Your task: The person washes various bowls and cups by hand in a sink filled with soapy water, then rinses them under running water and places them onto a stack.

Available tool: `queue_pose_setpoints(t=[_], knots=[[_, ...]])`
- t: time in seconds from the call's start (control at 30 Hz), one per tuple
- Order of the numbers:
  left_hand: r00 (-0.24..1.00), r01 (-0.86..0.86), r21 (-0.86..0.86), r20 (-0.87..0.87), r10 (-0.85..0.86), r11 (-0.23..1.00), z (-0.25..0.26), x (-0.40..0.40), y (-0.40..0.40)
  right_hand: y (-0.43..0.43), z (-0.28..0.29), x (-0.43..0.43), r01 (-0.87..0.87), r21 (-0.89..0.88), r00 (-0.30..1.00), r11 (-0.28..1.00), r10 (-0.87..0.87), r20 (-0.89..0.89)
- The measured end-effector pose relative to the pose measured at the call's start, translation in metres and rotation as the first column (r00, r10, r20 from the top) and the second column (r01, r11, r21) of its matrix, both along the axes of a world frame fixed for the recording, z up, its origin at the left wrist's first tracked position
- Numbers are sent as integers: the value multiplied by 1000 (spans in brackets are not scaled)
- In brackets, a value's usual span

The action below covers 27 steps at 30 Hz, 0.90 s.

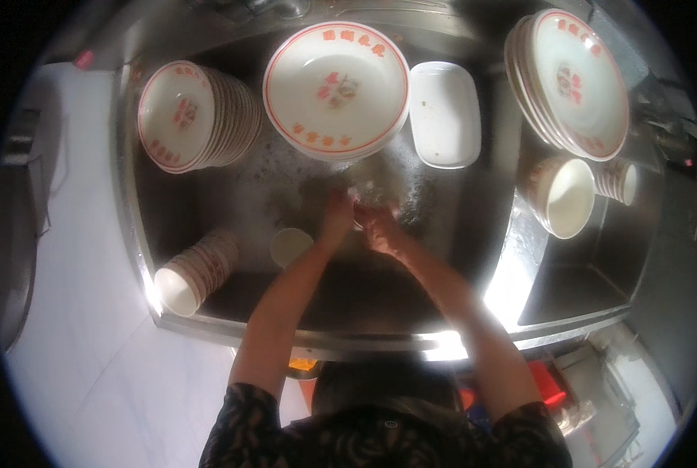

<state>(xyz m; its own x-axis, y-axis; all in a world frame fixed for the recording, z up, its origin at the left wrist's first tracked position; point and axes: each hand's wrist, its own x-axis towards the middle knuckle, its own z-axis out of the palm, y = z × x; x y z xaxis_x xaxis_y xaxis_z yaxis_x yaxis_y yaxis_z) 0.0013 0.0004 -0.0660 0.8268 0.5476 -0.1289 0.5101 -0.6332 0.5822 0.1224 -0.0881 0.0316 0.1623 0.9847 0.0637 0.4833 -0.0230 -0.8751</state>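
Both my hands are close together over the middle of a stainless-steel sink (442,251). My left hand (340,215) is on the left, and my right hand (379,228) is beside it. Part of a small pale item with a rim (358,224) shows between them; its kind and which hand grips it are unclear. Murky water (378,175) lies just beyond the fingers. A pale round bowl (291,248) rests left of my left forearm. Further back stand a stack of large white plates with red rims (337,90) and a white rectangular dish (445,117) holding small specks.
A long stack of smaller plates (176,117) leans at the back left, with stacked bowls (179,289) lying on their side at the front left. Across the bright metal divider (509,275) are more stacked plates (579,85), larger bowls (569,199) and small bowls (628,182).
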Motion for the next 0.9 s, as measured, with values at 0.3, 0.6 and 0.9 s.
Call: queue_pose_setpoints(t=[0.3,0.6,0.9], knots=[[990,-15,365,-128,66,931,-1,-5,-21,10,20,-1,117,-250,924,961,-12,383],[994,74,-777,5,-112,626,27,23,-48,-47,-83,55,453,-427,490,783,-619,-614],[953,-202,-26,-235,191,979,10,57,-69,-71,-94,55,569,-511,525,644,-763,-377]])
